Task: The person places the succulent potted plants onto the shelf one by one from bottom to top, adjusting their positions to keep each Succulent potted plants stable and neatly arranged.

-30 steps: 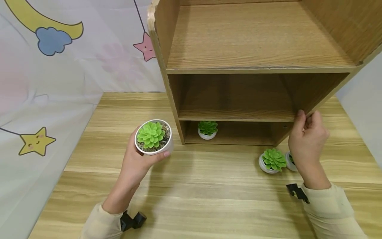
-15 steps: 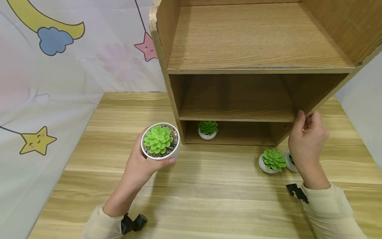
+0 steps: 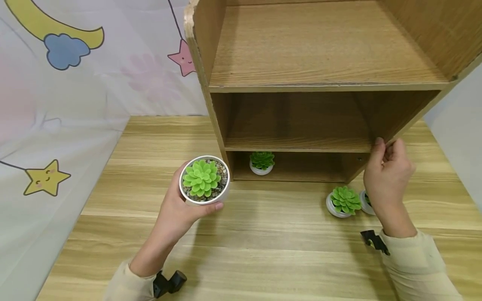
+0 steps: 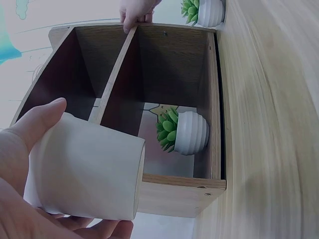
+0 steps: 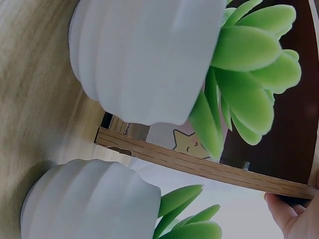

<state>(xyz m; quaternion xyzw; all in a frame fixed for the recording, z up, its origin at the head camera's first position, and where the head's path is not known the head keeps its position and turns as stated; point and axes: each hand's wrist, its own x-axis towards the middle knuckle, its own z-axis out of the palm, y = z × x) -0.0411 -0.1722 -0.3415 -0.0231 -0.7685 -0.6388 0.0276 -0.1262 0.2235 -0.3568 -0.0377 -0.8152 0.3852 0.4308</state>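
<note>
at lower left, the left hand (image 3: 178, 209) curls round a plant (image 3: 202, 179); at right, the right hand (image 3: 388, 182) pinches the shelf (image 3: 327, 46).

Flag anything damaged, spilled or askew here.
Only the wooden shelf stands out: a rough, pale patch near the top of its left front edge, and a bottom corner that looks chipped in the right wrist view. Both break otherwise smooth edging. Nothing looks spilled or toppled.

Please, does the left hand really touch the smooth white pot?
Touching. The left wrist view shows it plainly: the left hand holds the smooth white pot, with thumb and fingers curled around its wall.
</note>
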